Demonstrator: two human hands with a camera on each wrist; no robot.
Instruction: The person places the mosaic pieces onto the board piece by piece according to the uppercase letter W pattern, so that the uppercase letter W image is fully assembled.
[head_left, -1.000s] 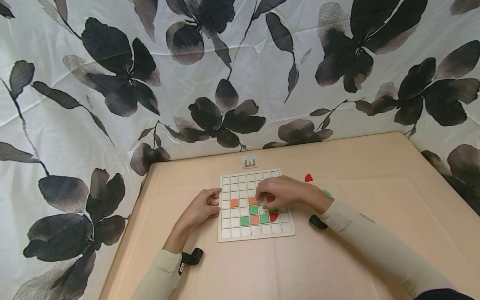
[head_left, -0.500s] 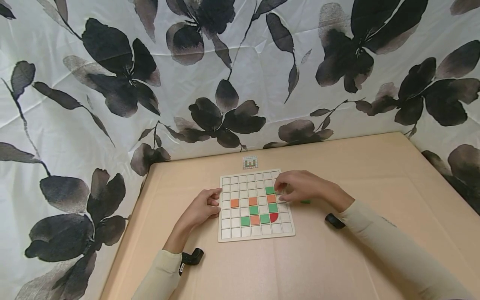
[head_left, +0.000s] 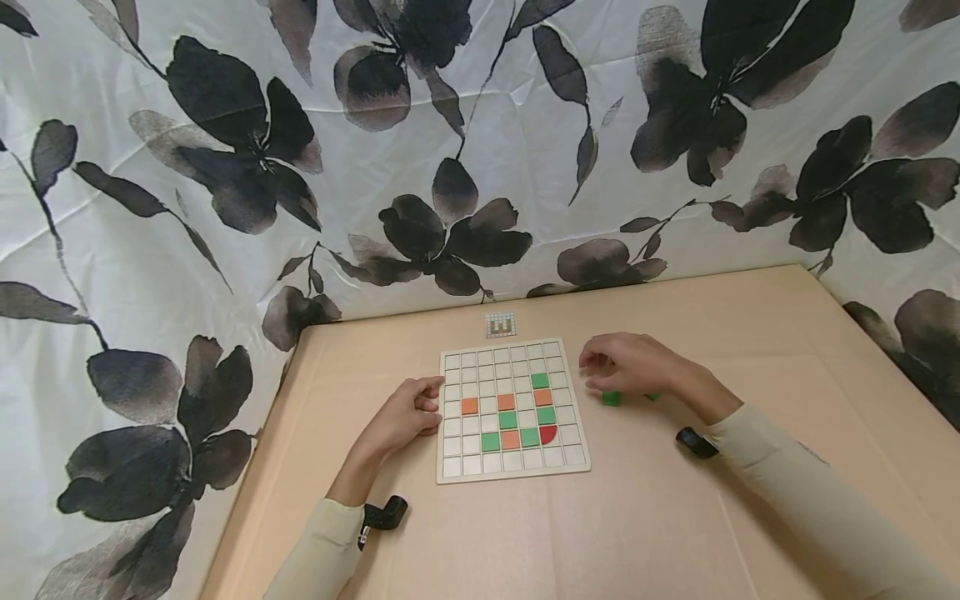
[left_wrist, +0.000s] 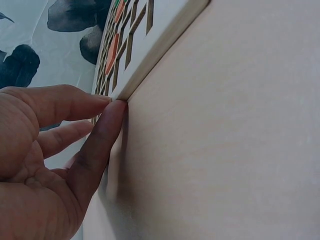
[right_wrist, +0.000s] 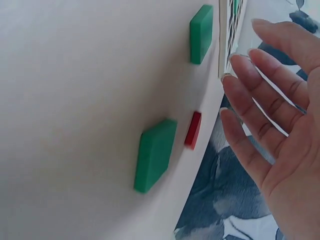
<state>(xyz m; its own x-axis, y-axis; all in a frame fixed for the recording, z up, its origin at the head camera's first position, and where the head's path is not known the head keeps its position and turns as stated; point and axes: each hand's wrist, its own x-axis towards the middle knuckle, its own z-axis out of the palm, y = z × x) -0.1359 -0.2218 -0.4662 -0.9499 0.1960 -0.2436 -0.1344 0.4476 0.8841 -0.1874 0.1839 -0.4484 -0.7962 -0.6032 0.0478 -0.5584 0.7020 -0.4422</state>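
Note:
A pale grid board (head_left: 456, 468) lies on the table with several orange and green square tiles and one red rounded tile (head_left: 548, 434) in its cells. At its left edge, my left hand (head_left: 401, 412) pinches the rim; the left wrist view shows the fingertips meeting at the board's edge (left_wrist: 165, 37). My right hand (head_left: 633, 364) hovers just right of the board, holding nothing, its fingers loosely bent and apart. Under it lies a green tile (head_left: 611, 399), with another green piece (head_left: 652, 397) partly covered. In the right wrist view, a red piece (right_wrist: 193, 130) sits near two green tiles.
Behind the board is a small card (head_left: 500, 324) with a printed grid pattern. A floral cloth (head_left: 480, 167) hangs along the table's back and sides. The wooden table (head_left: 637, 533) extends in front and to the right.
My right hand has moved from over the board to the right, off its edge. A green tile in the upper right of the grid is now uncovered. My left hand stays put.

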